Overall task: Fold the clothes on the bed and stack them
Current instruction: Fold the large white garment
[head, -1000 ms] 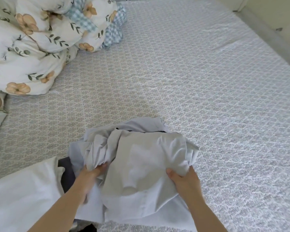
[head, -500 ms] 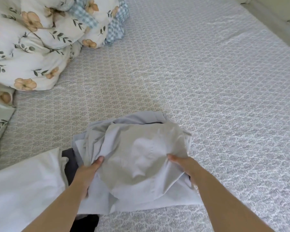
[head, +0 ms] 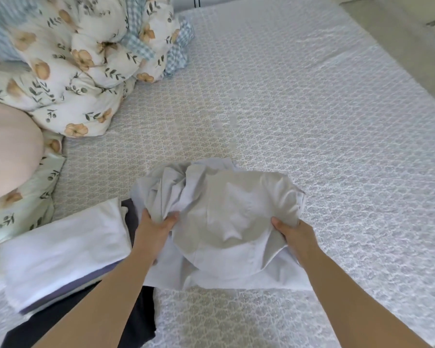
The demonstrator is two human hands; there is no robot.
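Crumpled pale grey cotton garment (head: 226,222): on patterned grey bedsheet (head: 312,126), near edge; left hand (head: 153,228) grips its bunched left side, fingers curled; right hand (head: 295,237) pinches its right edge, thumb on top; folded white cloth (head: 60,249) atop dark garment (head: 86,330) just left; floral duvet (head: 81,61) well beyond.

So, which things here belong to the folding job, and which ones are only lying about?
Belong to the job:
- crumpled pale grey shirt, gripped by left hand and right hand
- folded white garment
- dark navy garment underneath it

Only lying about:
- bunched floral duvet
- pale pink pillow
- patterned grey bed sheet
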